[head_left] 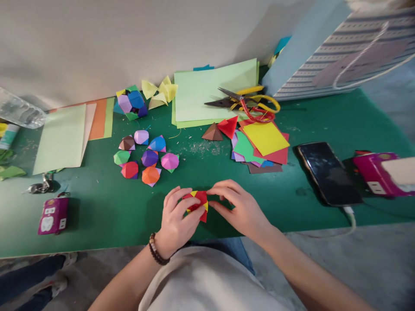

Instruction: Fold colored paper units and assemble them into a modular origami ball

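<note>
A dark green work mat (285, 207) filled the frame's middle, with a cluster of multicoloured folded-paper polyhedra (145, 157) left of centre. At lower centre, a compact red-and-yellow folded-paper piece (197, 205), without a clear long axis, was held between both hands. The left hand (177, 220) lay nearer, its curled fingers (175, 198) gripping the left side, while the right hand (241, 211) pinched the right side between its fingertips (215, 188).

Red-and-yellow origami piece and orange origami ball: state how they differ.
The red-and-yellow piece is held between the left hand and right hand; the orange ball lies on the green table. The piece is angular and pointed; the ball is rounded. Both are folded paper.
</note>
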`<state>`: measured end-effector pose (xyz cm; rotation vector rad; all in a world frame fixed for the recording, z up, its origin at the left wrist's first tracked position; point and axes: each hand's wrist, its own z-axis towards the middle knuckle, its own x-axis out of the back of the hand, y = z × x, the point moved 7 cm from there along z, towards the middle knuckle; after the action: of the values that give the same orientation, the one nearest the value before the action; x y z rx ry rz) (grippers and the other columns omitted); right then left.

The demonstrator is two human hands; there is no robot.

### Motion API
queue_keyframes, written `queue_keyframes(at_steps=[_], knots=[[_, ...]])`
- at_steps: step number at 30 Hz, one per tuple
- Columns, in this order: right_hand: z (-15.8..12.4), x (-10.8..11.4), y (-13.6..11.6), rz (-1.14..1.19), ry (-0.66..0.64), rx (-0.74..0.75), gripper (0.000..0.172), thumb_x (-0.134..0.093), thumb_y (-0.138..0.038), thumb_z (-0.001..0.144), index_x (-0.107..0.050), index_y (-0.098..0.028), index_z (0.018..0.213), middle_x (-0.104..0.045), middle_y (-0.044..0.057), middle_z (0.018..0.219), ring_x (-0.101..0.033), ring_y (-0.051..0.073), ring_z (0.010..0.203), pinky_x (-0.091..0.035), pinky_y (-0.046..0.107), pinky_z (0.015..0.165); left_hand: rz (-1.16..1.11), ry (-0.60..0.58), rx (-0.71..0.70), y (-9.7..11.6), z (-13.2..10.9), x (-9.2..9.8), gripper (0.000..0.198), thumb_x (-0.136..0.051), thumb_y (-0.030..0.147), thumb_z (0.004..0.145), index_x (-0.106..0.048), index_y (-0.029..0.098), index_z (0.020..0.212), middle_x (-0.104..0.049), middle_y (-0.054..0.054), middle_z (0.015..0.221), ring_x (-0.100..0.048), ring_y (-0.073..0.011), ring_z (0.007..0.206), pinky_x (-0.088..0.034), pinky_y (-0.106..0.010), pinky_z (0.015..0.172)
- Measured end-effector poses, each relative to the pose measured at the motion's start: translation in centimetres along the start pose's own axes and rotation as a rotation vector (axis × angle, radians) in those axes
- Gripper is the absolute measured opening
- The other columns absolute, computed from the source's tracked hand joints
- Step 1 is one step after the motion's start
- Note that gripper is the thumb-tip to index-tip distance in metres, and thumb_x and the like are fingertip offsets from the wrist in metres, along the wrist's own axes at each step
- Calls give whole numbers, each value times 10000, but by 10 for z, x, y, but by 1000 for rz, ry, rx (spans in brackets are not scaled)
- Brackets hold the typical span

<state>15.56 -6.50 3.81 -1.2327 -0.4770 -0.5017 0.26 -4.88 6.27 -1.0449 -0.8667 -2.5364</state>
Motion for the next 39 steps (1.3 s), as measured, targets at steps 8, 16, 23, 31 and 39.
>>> queue_keyframes(at_steps=[8,16,23,31,39], knots=[[-15,-23,6,-242,-72,109,118,-541,-163,956,-626,-173,875,-661,45,770,-637,177,694,-502,297,635,240,-311,-128,5,-23,-29,118,-617,199,911,-720,189,968,-741,-15,1057,-595,-237,1184,-456,-433,1099],[-12,-35,6,-387,-151,268,265,-470,-172,981,-603,-173,752,-602,33,679,-569,161,641,-424,281,604,352,-495,-211,12,-36,-36,229,-570,221,944,-686,130,1118,-699,-66,1198,-550,-278,1280,-485,-451,1096],[-12,-39,2,-502,-138,347,341,-406,-157,992,-564,-185,691,-541,26,628,-483,167,607,-335,298,571,570,-600,-375,21,-30,-44,253,-472,84,965,-701,105,1071,-733,-74,1118,-632,-175,1198,-515,-281,1082],[-13,-43,-3,-488,-172,389,316,-401,-105,967,-555,-183,703,-543,32,639,-470,170,604,-324,303,562,562,-620,-442,29,-27,-45,263,-457,64,949,-717,55,986,-746,-109,989,-680,-197,1121,-487,-295,1120],[-13,-42,1,-380,-167,378,295,-398,-142,973,-536,-196,718,-550,29,639,-490,171,585,-350,300,549,546,-633,-433,34,-27,-44,299,-423,40,943,-716,31,1000,-749,-140,1045,-681,-211,1113,-458,-332,1133]])
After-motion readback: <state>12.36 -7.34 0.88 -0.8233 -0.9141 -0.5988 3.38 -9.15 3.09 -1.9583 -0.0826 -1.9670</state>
